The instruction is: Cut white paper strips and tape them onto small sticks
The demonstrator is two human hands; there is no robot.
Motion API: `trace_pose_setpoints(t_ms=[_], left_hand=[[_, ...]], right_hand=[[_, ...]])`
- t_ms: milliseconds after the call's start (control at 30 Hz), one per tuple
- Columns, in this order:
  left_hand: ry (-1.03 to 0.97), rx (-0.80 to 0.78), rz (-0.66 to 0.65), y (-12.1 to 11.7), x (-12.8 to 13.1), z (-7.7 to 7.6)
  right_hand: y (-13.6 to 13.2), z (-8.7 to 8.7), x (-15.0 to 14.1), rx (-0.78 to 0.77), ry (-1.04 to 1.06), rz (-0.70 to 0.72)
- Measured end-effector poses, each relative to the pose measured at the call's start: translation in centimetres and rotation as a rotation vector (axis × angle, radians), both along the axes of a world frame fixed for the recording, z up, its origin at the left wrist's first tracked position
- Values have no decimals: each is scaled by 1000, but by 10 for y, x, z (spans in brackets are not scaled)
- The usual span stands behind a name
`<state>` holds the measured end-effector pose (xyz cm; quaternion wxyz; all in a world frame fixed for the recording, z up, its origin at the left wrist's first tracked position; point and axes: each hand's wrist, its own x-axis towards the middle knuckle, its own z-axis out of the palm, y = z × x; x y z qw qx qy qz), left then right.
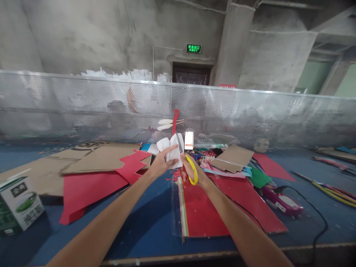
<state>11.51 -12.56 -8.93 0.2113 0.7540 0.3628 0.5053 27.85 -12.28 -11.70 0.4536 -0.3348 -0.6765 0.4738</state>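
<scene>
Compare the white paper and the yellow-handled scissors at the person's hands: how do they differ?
Colour: the white paper is plain, while the scissors pair a bright yellow handle with a grey blade.
Shape: the white paper is broad, while the scissors' blade is narrow.
Hand: the left hand holds the white paper, while the right hand grips the scissors.
Shared: both are held up.

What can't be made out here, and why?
All head view:
White paper: partly hidden by the left hand.
Right hand: fingers partly hidden by yellow-handled metal scissors.
Red-topped stack of coloured paper: partly covered by the right forearm.
Green-and-white printed carton: left side cut off by picture edge.
</scene>
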Motion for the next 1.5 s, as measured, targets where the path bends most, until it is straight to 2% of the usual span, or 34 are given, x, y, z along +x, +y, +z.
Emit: trace_pose_setpoints(t_ms=[200,333,533,633,733,800,900,967,1033,1133,1233,1400,1500], left_hand=[[25,-14,-5,4,-3,-2],[6,19,39,14,-15,-4],[-147,-212,195,47,-53,-16],[41,-315,276,64,-73,-29],[177,-339,343,71,-84,-37],[265,-322,394,69,-86,-39],[468,-243,581,60,-82,-38],[628,-179,735,53,-77,-37],[708,-138,797,48,-75,-35],[765,-116,829,45,-77,-31],[768,-158,835,44,-83,-25],[792,-157,881,37,-92,-16],[868,-68,947,34,-90,-16]], right_hand=[[4,-1,2,-30,-9,-31],[5,1,4,-55,-7,-14],[5,12,15,-41,-30,23],[9,21,31,58,-203,-53],[18,26,57,303,-527,-291],[25,25,76,392,-785,-403],[33,20,105,328,-1086,-431],[35,17,121,294,-1179,-446],[34,17,135,277,-1231,-449],[31,21,150,122,-1272,-410],[27,26,158,-22,-1305,-369],[25,25,162,-97,-1315,-336],[25,24,162,-113,-1317,-364]])
